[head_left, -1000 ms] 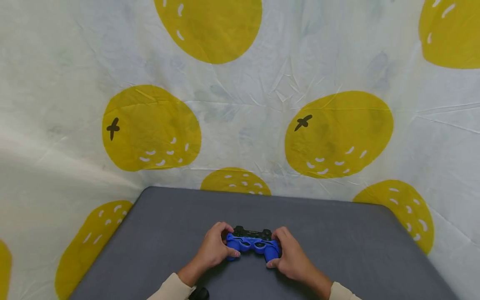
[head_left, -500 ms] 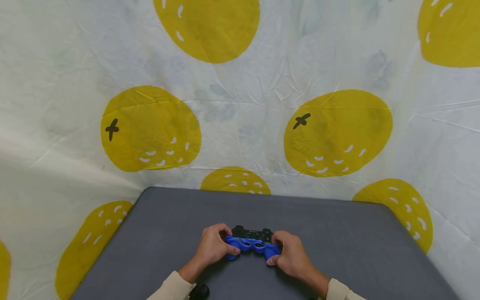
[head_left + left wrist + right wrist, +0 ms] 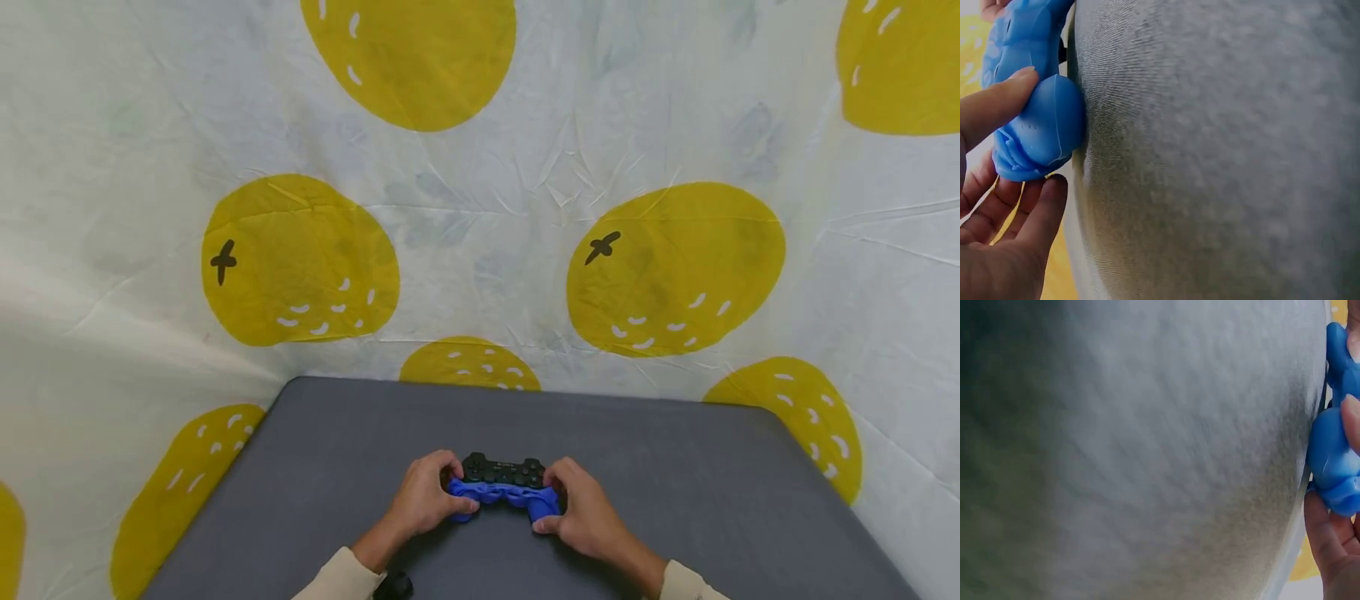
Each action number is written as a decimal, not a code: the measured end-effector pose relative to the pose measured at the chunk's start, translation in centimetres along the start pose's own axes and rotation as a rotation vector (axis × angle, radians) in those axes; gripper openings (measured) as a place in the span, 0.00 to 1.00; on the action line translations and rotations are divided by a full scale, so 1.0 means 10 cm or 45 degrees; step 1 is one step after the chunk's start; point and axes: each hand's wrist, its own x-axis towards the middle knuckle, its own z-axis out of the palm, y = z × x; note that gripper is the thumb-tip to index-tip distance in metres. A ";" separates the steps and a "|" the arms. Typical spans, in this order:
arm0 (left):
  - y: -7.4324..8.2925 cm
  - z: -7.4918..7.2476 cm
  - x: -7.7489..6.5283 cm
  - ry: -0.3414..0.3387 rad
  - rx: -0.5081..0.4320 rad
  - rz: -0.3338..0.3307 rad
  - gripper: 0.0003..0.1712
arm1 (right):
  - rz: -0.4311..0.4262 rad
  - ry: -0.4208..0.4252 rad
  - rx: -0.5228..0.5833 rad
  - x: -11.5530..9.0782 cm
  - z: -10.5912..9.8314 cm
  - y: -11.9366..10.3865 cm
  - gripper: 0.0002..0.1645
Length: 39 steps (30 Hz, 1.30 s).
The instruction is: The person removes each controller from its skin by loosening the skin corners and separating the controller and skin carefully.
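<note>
A black game controller lies low over the grey table in the head view, its upper face bare. Around its lower part and grips sits a blue silicone cover, bunched along its upper edge. My left hand grips the left side, thumb on the near face of the blue grip and fingers at the far edge. The right hand holds the other side likewise, its thumb low on the right grip. In the left wrist view the rounded blue grip has wrinkled rubber at its end. The right wrist view shows the other grip.
The grey table stretches out around the hands. A white curtain printed with yellow fruit hangs behind and beside it. A small black object shows by the left sleeve.
The blue cover has shifted down toward the grips, and more of the controller's black face shows. Both hands stay in nearly the same place.
</note>
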 end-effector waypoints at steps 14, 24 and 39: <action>-0.03 0.00 0.04 0.010 -0.012 0.080 0.33 | -0.098 -0.061 -0.050 -0.01 -0.01 -0.04 0.36; -0.04 -0.05 0.05 -0.024 -0.149 0.030 0.27 | -0.172 0.037 0.123 0.02 -0.03 0.06 0.35; -0.07 -0.04 0.05 0.005 -0.197 0.009 0.21 | -0.212 -0.018 0.247 0.07 -0.10 0.09 0.28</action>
